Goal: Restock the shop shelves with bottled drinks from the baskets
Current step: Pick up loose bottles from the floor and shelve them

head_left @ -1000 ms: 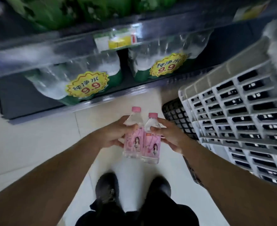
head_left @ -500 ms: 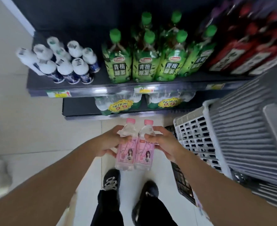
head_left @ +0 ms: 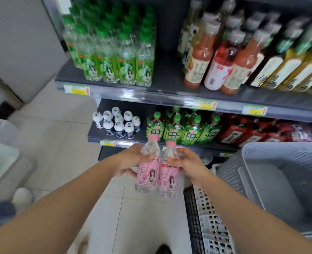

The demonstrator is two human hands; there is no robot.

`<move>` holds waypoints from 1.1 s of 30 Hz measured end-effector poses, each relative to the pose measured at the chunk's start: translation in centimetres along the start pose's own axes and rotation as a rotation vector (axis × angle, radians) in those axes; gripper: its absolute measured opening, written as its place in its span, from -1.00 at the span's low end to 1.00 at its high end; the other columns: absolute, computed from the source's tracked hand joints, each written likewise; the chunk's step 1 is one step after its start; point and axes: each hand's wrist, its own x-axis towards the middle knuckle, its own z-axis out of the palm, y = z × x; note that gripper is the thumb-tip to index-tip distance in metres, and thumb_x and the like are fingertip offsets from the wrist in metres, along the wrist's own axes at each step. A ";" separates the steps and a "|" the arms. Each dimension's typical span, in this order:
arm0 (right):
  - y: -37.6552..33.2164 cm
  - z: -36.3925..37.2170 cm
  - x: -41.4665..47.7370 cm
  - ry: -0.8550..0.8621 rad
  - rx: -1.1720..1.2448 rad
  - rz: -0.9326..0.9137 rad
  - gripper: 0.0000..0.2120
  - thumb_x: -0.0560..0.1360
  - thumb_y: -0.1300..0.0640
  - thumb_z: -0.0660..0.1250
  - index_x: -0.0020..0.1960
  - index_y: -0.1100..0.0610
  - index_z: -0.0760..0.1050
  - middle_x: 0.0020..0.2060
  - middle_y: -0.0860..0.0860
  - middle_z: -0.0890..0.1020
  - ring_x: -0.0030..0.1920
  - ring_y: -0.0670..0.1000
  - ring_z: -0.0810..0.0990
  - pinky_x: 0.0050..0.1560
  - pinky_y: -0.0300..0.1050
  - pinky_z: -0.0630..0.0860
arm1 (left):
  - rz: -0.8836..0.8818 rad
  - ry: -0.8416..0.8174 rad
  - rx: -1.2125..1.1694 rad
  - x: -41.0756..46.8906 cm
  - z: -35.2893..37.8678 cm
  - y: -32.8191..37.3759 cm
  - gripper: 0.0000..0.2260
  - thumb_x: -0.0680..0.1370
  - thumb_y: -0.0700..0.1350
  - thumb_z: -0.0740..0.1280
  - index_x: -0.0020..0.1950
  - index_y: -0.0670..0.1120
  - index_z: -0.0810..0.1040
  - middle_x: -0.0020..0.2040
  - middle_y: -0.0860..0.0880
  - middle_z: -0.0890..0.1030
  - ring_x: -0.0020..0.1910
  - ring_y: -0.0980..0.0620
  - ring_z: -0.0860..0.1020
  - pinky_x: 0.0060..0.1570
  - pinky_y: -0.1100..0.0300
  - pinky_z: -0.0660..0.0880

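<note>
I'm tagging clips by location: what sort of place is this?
Probably a small shop's drinks aisle: shelves lined with bottled drinks, price tags on the shelf edges, a grey basket nearby. The left hand and right hand hold pink bottles.

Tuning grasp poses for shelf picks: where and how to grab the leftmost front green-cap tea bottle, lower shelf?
Probably the neck under the cap of the tea bottle, from the front and above. It stands upright with its neck clear, while neighbouring tea bottles crowd its right and rear; only the left faces bare shelf.
</note>
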 end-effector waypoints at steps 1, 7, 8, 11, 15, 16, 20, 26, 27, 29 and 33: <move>-1.2 0.5 -0.8 0.003 -0.012 -0.023 -0.59 0.30 0.25 0.57 0.08 0.07 0.52 -0.04 0.06 0.68 -0.02 0.09 0.67 0.08 0.06 0.58 | 0.018 0.016 -0.016 -1.2 -0.5 0.7 -0.50 0.48 -0.02 0.43 0.32 -0.04 0.27 -0.02 -0.01 0.68 0.00 -0.01 0.63 -0.01 -0.07 0.58; -8.0 3.1 -6.2 -0.057 -0.111 -0.187 -0.53 0.27 0.20 0.59 0.12 0.09 0.52 -0.01 0.10 0.67 -0.05 0.09 0.68 -0.04 0.01 0.61 | 0.146 0.073 -0.017 -9.2 -3.6 4.2 -0.51 0.47 -0.03 0.45 0.29 0.00 0.29 0.11 -0.05 0.62 0.10 -0.11 0.60 0.12 -0.21 0.52; -8.5 3.3 -6.6 -0.065 -0.124 -0.198 -0.52 0.27 0.18 0.60 0.13 0.08 0.52 -0.01 0.10 0.68 -0.04 0.10 0.68 0.01 0.06 0.61 | 0.156 0.084 -0.012 -9.7 -3.9 4.4 -0.51 0.46 -0.02 0.46 0.27 0.04 0.29 0.13 -0.01 0.59 0.13 -0.09 0.57 0.13 -0.20 0.52; -12.2 4.2 -9.2 -0.061 -0.173 -0.275 -0.55 0.26 0.15 0.60 0.09 0.02 0.53 -0.05 0.08 0.66 0.02 0.15 0.66 0.12 0.18 0.56 | 0.235 0.124 -0.005 -13.0 -5.6 6.5 -0.57 0.45 -0.02 0.46 0.22 0.07 0.34 0.16 -0.02 0.57 0.10 -0.09 0.59 0.05 -0.17 0.56; -17.4 5.0 -12.2 -0.094 -0.223 -0.406 -0.56 0.27 0.14 0.60 0.07 -0.01 0.52 -0.02 0.07 0.65 -0.04 0.06 0.67 0.00 0.08 0.61 | 0.371 0.169 0.022 -17.3 -7.5 10.3 -0.50 0.38 0.03 0.50 0.18 0.11 0.30 0.03 0.15 0.50 0.01 0.08 0.54 -0.18 0.05 0.60; -18.7 5.0 -12.7 -0.104 -0.232 -0.439 -0.58 0.27 0.13 0.60 0.04 -0.03 0.52 -0.04 0.05 0.64 -0.10 -0.01 0.68 -0.12 -0.05 0.64 | 0.403 0.175 0.031 -18.2 -7.8 11.4 -0.41 0.34 0.06 0.51 0.25 0.12 0.28 0.05 0.15 0.48 0.06 0.04 0.53 -0.18 0.07 0.58; -23.6 5.1 -14.3 -0.098 -0.266 -0.552 -0.59 0.27 0.09 0.61 0.02 -0.11 0.50 -0.07 -0.02 0.61 -0.12 -0.05 0.65 -0.08 -0.08 0.64 | 0.496 0.211 0.054 -20.5 -8.7 15.2 -0.23 0.24 0.12 0.52 0.38 0.08 0.27 0.15 0.05 0.50 0.12 -0.04 0.54 -0.14 0.04 0.58; -30.4 5.5 -14.8 -0.117 -0.258 -0.711 -0.43 0.29 0.19 0.59 0.21 -0.07 0.45 0.00 0.12 0.61 0.05 0.13 0.62 0.16 0.17 0.54 | 0.624 0.293 -0.001 -22.7 -9.6 20.2 -0.36 0.23 0.08 0.51 0.23 0.16 0.33 0.13 0.02 0.53 0.10 -0.03 0.55 -0.02 -0.12 0.57; -31.4 5.6 -14.8 -0.124 -0.251 -0.740 -0.38 0.30 0.21 0.58 0.28 -0.07 0.42 0.02 0.13 0.61 0.06 0.12 0.62 0.16 0.16 0.54 | 0.640 0.318 -0.005 -23.0 -9.9 20.9 -0.34 0.23 0.08 0.51 0.27 0.15 0.33 0.14 0.00 0.54 0.11 -0.04 0.54 -0.02 -0.10 0.56; -33.4 5.9 -14.9 -0.145 -0.216 -0.794 -0.35 0.33 0.25 0.55 0.34 -0.05 0.40 0.05 0.12 0.62 0.06 0.09 0.63 0.14 0.12 0.56 | 0.672 0.371 -0.019 -23.7 -10.6 22.3 -0.33 0.24 0.05 0.50 0.30 0.15 0.34 0.20 -0.05 0.52 0.16 -0.07 0.51 -0.06 -0.05 0.55; -37.1 6.8 -15.1 -0.139 -0.198 -0.890 -0.54 0.36 0.25 0.52 0.16 -0.06 0.47 -0.02 0.03 0.65 -0.02 -0.01 0.65 -0.01 -0.07 0.60 | 0.739 0.467 -0.050 -24.8 -12.4 24.9 -0.36 0.28 0.01 0.49 0.31 0.14 0.34 0.19 -0.06 0.50 0.11 -0.06 0.50 -0.10 -0.02 0.55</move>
